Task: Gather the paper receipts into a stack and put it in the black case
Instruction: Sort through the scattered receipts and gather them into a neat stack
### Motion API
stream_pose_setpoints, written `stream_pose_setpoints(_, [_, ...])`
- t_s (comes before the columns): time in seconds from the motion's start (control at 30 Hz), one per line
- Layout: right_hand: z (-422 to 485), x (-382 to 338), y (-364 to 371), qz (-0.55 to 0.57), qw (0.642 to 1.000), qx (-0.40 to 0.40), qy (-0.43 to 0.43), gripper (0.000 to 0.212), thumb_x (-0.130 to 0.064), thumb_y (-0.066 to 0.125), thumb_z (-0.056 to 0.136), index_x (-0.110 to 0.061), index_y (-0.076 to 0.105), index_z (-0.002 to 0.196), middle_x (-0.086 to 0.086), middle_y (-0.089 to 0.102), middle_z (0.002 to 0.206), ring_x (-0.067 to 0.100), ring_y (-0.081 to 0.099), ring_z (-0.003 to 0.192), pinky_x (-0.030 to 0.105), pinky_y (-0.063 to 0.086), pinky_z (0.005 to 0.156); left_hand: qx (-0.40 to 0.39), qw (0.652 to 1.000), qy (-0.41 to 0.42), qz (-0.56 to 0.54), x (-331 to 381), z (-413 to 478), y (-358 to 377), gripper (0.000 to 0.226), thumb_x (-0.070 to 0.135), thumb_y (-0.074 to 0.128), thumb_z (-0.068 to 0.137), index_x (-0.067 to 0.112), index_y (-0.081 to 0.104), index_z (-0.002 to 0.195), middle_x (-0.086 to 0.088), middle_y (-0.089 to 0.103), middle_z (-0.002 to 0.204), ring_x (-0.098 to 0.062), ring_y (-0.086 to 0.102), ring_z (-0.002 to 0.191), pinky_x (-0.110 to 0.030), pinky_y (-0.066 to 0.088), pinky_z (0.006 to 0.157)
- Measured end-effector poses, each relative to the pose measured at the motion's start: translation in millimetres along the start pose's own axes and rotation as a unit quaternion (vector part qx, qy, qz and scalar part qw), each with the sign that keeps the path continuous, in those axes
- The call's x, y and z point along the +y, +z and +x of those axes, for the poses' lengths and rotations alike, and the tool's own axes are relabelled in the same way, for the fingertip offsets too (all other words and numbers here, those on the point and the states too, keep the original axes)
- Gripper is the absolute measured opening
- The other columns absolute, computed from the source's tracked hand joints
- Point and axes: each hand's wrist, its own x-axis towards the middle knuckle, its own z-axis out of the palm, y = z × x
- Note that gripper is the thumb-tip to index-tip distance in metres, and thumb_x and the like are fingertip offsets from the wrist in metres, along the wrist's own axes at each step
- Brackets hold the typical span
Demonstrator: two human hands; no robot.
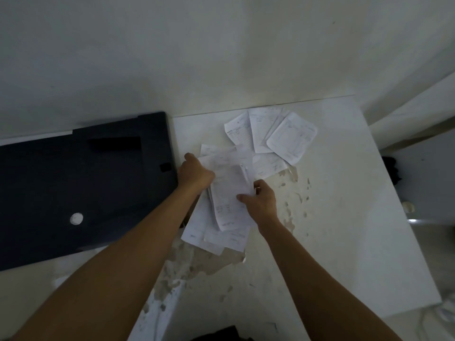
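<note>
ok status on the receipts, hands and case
Left hand and right hand both grip the receipt stack. Loose receipts lie beyond. Black case at left, unobstructed.

Both bare forearms extend forward and converge. The left hand [195, 174] is curled, knuckles up, gripping paper at its left edge. The right hand [261, 201] pinches the right edge, thumb on top.
</note>
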Motion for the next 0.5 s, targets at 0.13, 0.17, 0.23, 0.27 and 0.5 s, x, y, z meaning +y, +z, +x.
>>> stream_pose_setpoints(0.13, [-2, 16, -27, 0.079, 0.996, -0.001, 0.041, 0.048, -0.012, 0.077, 0.078, -0.018, 0.049, 0.116, 0.002, 0.066, 0.106, 0.024, 0.067, 0.092, 0.036, 0.057, 0.071, 0.043, 0.998, 0.009, 0.038, -2, -6, 11, 0.068, 0.051, 0.059, 0.084, 0.005, 0.039, 0.129, -0.015, 0.043, 0.131, -0.032, 0.041, 0.123, -0.043, 0.045, 0.099])
stream_pose_setpoints(0.17, [-4, 21, -34, 0.104, 0.993, -0.002, 0.049, 0.053, -0.010, 0.078, 0.078, -0.020, 0.045, 0.118, 0.000, 0.065, 0.104, 0.022, 0.067, 0.091, 0.036, 0.057, 0.071, 0.066, 0.996, 0.015, 0.053, -2, -8, 13, 0.067, 0.054, 0.053, 0.087, 0.004, 0.040, 0.129, -0.016, 0.041, 0.133, -0.033, 0.038, 0.124, -0.046, 0.042, 0.102])
stream_pose_setpoints(0.23, [-8, 32, -48, 0.158, 0.986, -0.009, 0.060, 0.057, -0.006, 0.078, 0.078, -0.019, 0.044, 0.120, 0.000, 0.066, 0.103, 0.021, 0.067, 0.091, 0.038, 0.058, 0.073, 0.099, 0.990, 0.033, 0.090, -1, -12, 18, 0.062, 0.052, 0.048, 0.090, 0.003, 0.042, 0.128, -0.017, 0.040, 0.133, -0.034, 0.039, 0.122, -0.046, 0.042, 0.099])
stream_pose_setpoints(0.27, [-10, 37, -55, 0.176, 0.982, -0.015, 0.060, 0.053, -0.003, 0.078, 0.078, -0.018, 0.048, 0.119, 0.004, 0.068, 0.105, 0.024, 0.068, 0.093, 0.041, 0.059, 0.076, 0.105, 0.988, 0.041, 0.108, 0, -14, 21, 0.062, 0.052, 0.050, 0.089, 0.004, 0.042, 0.127, -0.016, 0.039, 0.132, -0.033, 0.039, 0.121, -0.047, 0.044, 0.096])
stream_pose_setpoints(0.5, [-35, 64, -97, 0.266, 0.962, -0.053, 0.026, 0.040, 0.007, 0.069, 0.081, -0.008, 0.065, 0.119, 0.012, 0.075, 0.107, 0.029, 0.074, 0.094, 0.038, 0.061, 0.071, 0.069, 0.989, 0.019, 0.128, 4, -31, 39, 0.096, 0.043, 0.087, 0.059, 0.007, 0.033, 0.129, -0.014, 0.030, 0.134, -0.033, 0.037, 0.119, -0.047, 0.048, 0.088])
